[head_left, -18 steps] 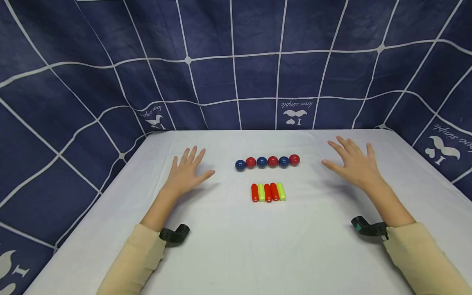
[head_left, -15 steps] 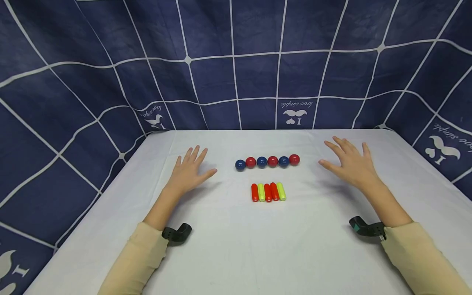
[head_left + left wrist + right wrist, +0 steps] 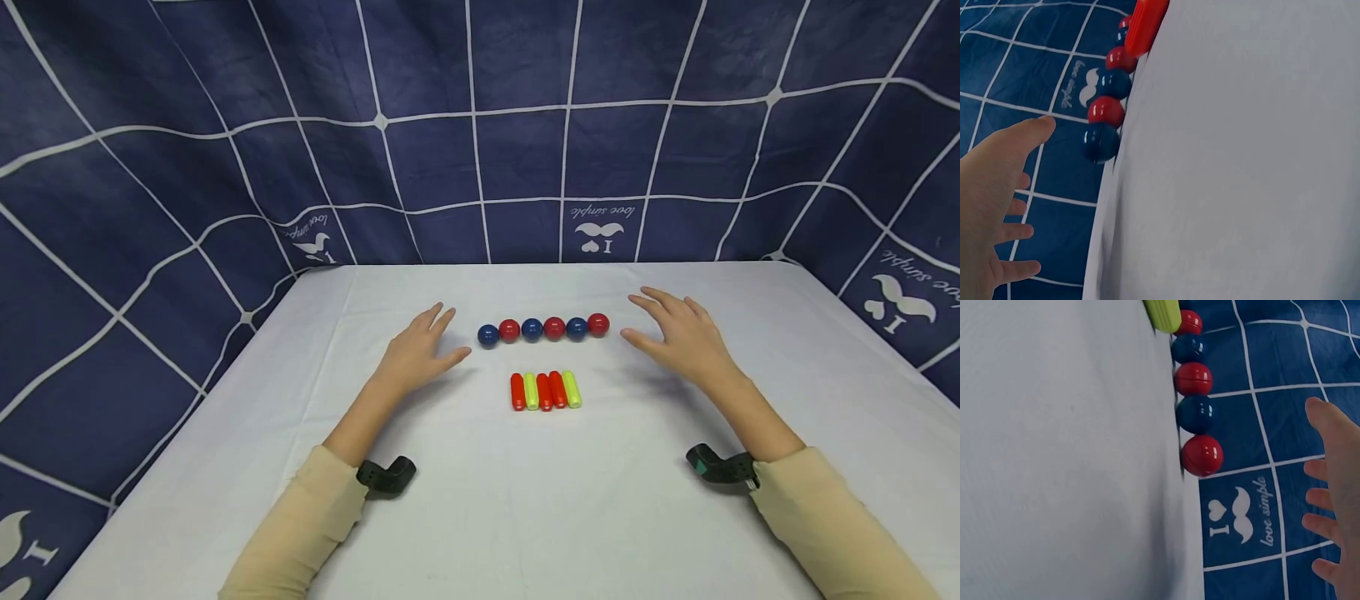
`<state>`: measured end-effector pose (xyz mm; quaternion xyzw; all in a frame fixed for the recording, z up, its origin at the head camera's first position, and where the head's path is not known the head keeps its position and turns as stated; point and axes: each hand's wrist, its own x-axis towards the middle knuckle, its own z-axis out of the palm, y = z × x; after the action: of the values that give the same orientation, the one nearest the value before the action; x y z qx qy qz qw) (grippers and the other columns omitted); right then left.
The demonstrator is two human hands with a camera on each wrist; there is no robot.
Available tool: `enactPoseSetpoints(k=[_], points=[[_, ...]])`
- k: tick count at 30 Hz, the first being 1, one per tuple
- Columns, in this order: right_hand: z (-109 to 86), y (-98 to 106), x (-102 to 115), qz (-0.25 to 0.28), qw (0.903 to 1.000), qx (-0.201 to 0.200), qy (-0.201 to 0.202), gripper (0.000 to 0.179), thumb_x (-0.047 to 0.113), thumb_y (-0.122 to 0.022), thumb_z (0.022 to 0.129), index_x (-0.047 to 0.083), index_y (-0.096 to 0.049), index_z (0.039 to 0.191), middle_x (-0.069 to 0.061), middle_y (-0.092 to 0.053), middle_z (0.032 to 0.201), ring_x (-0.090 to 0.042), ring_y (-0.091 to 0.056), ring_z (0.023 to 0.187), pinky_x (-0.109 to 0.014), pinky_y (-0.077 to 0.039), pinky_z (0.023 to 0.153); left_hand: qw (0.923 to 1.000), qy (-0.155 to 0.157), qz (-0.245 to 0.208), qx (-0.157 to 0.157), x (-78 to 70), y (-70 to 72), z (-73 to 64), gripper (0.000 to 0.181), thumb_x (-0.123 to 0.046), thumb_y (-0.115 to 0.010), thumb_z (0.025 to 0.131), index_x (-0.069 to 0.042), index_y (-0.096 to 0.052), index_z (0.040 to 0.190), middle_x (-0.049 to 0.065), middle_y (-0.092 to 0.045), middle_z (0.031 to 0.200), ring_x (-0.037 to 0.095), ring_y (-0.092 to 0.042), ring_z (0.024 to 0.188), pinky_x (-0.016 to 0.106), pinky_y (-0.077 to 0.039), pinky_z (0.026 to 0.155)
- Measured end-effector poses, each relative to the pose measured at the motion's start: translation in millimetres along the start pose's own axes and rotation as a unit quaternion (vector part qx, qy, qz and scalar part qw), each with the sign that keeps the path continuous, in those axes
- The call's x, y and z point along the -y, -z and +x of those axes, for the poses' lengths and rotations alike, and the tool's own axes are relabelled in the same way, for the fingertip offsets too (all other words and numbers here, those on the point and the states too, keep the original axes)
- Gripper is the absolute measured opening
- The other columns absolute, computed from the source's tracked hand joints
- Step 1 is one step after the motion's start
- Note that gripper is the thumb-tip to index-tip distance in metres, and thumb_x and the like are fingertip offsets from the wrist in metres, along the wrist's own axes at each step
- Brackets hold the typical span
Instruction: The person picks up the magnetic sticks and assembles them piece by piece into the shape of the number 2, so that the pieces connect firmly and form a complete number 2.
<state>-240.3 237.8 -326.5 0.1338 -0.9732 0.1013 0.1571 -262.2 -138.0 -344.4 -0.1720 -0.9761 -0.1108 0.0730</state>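
Note:
A row of shiny balls lies across the white table in the head view, alternating from a blue ball (image 3: 488,336) at the left to a red ball (image 3: 597,325) at the right. Nearer the front, several short ribbed sticks lie side by side, among them a red stick (image 3: 517,392) and a yellow-green stick (image 3: 572,389). My left hand (image 3: 416,354) hovers left of the row, fingers spread, its thumb close to the end blue ball but apart from it. On the other side my right hand (image 3: 682,342) hovers right of the end red ball, thumb and fingers apart, holding nothing.
White cloth covers the table (image 3: 480,517). A dark blue curtain (image 3: 517,158) with white grid lines rises behind the back edge and along both sides. Black wrist cameras, such as the left one (image 3: 388,477), jut inward from both forearms.
Both hands have moved inward toward the ball row, the left one rightward and the right one leftward. Balls and sticks stay where they were.

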Motion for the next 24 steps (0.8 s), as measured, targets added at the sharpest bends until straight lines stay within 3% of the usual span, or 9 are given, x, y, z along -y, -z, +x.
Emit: enactPoseSetpoints(k=[10,16,20,24], points=[[6.5,-16,6,0.076,0.9967,-0.024,0.011,0.053,0.035,-0.058,0.086,0.009,-0.047,0.130,-0.017,-0.043,0.136,-0.038,-0.040,0.124,-0.057,-0.031,0.098,0.9983,-0.038,-0.021,-0.040,-24.8,-4.6,1.6,0.058,-0.050,-0.050,0.086,-0.016,-0.044,0.133,0.008,-0.043,0.136,0.025,-0.042,0.125,0.051,-0.048,0.083],[10.7,-27,10,0.138,0.9903,-0.005,-0.017,0.050,0.029,-0.056,0.088,0.007,-0.044,0.132,-0.017,-0.041,0.136,-0.037,-0.038,0.126,-0.058,-0.031,0.099,0.9966,-0.060,-0.036,-0.045,-39.8,-8.9,0.1,0.049,-0.046,-0.051,0.087,-0.013,-0.054,0.123,0.005,-0.056,0.119,0.019,-0.054,0.108,0.042,-0.051,0.078],[14.0,-34,12,0.186,0.9814,0.006,-0.047,0.049,0.030,-0.054,0.090,0.008,-0.043,0.132,-0.017,-0.040,0.136,-0.036,-0.040,0.123,-0.058,-0.034,0.097,0.9950,-0.063,-0.074,-0.022,-50.0,-13.2,-2.7,0.042,-0.045,-0.054,0.086,-0.013,-0.061,0.112,0.002,-0.063,0.096,0.015,-0.058,0.081,0.030,-0.050,0.066],[17.5,-41,14,0.233,0.9706,0.006,-0.061,0.048,0.030,-0.052,0.091,0.006,-0.043,0.132,-0.018,-0.040,0.135,-0.035,-0.043,0.117,-0.055,-0.036,0.095,0.9905,-0.042,-0.126,0.032,-58.2,-19.5,-5.7,0.040,-0.048,-0.055,0.085,-0.015,-0.063,0.106,-0.002,-0.060,0.076,0.013,-0.050,0.063,0.023,-0.040,0.055]])
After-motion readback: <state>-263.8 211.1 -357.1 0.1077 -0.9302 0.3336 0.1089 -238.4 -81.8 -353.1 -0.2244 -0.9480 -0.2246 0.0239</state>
